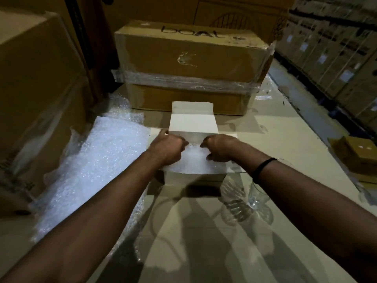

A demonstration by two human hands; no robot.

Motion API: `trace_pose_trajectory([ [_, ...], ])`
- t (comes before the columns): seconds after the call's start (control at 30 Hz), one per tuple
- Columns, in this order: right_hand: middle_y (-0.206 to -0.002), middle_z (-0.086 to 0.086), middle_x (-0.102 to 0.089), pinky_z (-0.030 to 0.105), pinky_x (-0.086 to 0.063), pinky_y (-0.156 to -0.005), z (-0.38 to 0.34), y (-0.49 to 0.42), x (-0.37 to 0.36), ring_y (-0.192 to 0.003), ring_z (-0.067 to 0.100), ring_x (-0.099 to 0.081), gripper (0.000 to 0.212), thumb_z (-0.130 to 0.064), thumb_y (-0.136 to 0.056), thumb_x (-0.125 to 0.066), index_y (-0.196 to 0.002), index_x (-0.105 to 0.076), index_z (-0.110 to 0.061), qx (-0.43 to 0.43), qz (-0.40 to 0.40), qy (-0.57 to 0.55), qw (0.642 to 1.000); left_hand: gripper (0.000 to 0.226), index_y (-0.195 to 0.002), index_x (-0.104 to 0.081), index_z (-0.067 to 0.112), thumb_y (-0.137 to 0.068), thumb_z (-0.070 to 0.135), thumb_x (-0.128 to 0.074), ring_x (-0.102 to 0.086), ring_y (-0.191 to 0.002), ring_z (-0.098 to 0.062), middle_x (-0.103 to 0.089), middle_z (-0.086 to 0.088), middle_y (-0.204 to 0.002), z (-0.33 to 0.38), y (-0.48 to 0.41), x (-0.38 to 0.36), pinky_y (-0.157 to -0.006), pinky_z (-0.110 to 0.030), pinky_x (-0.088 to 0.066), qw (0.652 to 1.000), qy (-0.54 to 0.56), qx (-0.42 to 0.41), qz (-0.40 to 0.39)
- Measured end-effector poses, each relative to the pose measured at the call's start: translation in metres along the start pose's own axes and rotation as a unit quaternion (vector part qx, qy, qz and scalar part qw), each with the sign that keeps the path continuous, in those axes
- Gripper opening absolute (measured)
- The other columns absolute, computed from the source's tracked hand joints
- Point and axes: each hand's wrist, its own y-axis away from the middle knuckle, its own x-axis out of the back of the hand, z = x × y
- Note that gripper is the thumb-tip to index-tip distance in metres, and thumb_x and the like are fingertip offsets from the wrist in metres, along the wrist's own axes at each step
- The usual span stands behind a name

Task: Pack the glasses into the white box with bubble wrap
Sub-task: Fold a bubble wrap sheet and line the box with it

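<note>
Far left, a large sheet of clear bubble wrap (91,160) lies spread on the pale surface. Left hand (169,148), fingers curled, grips a smaller piece of bubble wrap (193,163) filling the open white cardboard box (193,121) at centre. Right hand (220,148), close beside the left but not touching it, grips the same piece. Two clear drinking glasses (256,198) stand just right of the box, under the right forearm. A small brown carton (355,152) sits far right.

bare forearms, black band (264,167), perhaps elastic
</note>
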Motion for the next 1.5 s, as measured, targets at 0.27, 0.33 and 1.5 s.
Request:
trace_pose_trajectory([
  [0.27,-0.123,0.008,-0.06,0.036,-0.038,-0.099,-0.005,-0.023,-0.028,-0.116,0.025,-0.054,0.033,-0.036,-0.089,-0.058,-0.116,-0.064,-0.017,0.01,0.066,0.143,0.987,0.031,-0.121,-0.061,0.019,-0.097,0.035,-0.048,-0.058,-0.112,-0.022,-0.064,-0.002,-0.124,0.002,-0.028,-0.009,-0.105,-0.042,-0.03,0.991,-0.113,-0.019,-0.067],
  [0.33,-0.123,0.007,-0.058,0.037,-0.038,-0.099,-0.002,-0.025,-0.026,-0.116,0.024,-0.053,0.036,-0.038,-0.088,-0.059,-0.117,-0.063,-0.017,0.01,0.069,0.132,0.989,0.037,-0.126,-0.06,0.023,-0.096,0.04,-0.05,-0.054,-0.121,-0.021,-0.062,-0.002,-0.13,-0.005,-0.028,-0.007,-0.11,-0.042,-0.025,0.995,-0.068,-0.019,-0.069],
  [1.5,-0.125,0.01,-0.059,0.053,-0.015,-0.115,-0.005,0.002,-0.018,-0.124,0.032,-0.046,0.046,-0.046,-0.082,-0.066,-0.118,-0.061,-0.018,0.044,-0.037,0.227,0.972,0.037,-0.089,-0.078,0.017,-0.079,-0.009,-0.052,-0.067,-0.084,-0.012,-0.074,0.003,-0.092,0.009,-0.002,0.021,-0.08,-0.027,-0.053,0.952,0.197,-0.061,-0.227],
])
